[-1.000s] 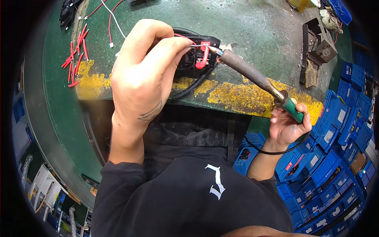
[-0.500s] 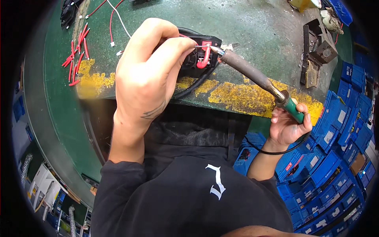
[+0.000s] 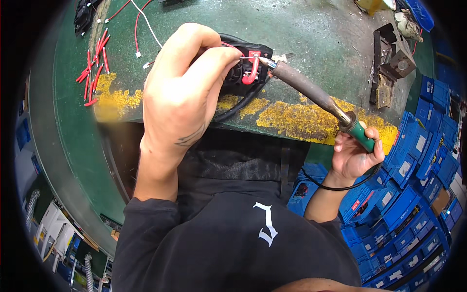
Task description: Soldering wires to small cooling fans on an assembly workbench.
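My right hand (image 3: 351, 155) grips a soldering iron by its green handle (image 3: 361, 136), the dark barrel (image 3: 306, 87) slanting up and left. Its tip (image 3: 265, 61) meets a small red terminal (image 3: 254, 54) on a black device (image 3: 236, 73) at the bench edge. Opposite it, my left hand (image 3: 182, 87) pinches a thin wire (image 3: 246, 58) that runs to the same spot. A thick red lead (image 3: 250, 75) curves down from that terminal. My left hand covers the device's left part.
Short red wires (image 3: 97, 68) lie on the green bench (image 3: 311, 29) at left, with connector leads (image 3: 137, 34) beyond. A metal bracket holder (image 3: 396, 63) stands at right. A black cable (image 3: 243, 103) crosses the worn yellow edge strip (image 3: 292, 119). Blue bins (image 3: 408, 160) fill the right side.
Almost nothing differs. The iron's tip stays at the red terminal and my left hand keeps its pinch, both with only a very slight shift.
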Action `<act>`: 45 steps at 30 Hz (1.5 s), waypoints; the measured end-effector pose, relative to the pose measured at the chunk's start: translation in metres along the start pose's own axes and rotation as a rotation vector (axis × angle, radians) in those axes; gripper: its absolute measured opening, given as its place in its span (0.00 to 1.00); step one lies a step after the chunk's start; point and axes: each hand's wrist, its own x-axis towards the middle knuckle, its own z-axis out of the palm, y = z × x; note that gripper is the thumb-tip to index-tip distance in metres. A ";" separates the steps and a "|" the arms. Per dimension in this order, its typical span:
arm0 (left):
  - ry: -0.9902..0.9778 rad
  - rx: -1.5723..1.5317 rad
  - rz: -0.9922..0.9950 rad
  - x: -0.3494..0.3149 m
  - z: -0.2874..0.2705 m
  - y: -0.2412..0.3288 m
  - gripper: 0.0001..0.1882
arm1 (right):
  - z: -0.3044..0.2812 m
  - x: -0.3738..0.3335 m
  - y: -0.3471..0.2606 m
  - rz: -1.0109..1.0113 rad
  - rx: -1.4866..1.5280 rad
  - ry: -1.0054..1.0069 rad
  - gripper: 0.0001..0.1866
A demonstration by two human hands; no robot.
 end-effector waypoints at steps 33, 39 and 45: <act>-0.054 -0.149 -0.088 -0.025 -0.055 -0.019 0.07 | -0.001 0.000 0.007 -0.084 0.035 0.121 0.23; -0.211 -0.015 -0.343 -0.032 -0.059 -0.016 0.27 | -0.002 -0.001 0.010 -0.111 0.022 0.083 0.24; -0.353 0.196 -0.268 -0.021 -0.048 -0.015 0.32 | -0.004 -0.002 0.010 -0.145 0.060 0.035 0.24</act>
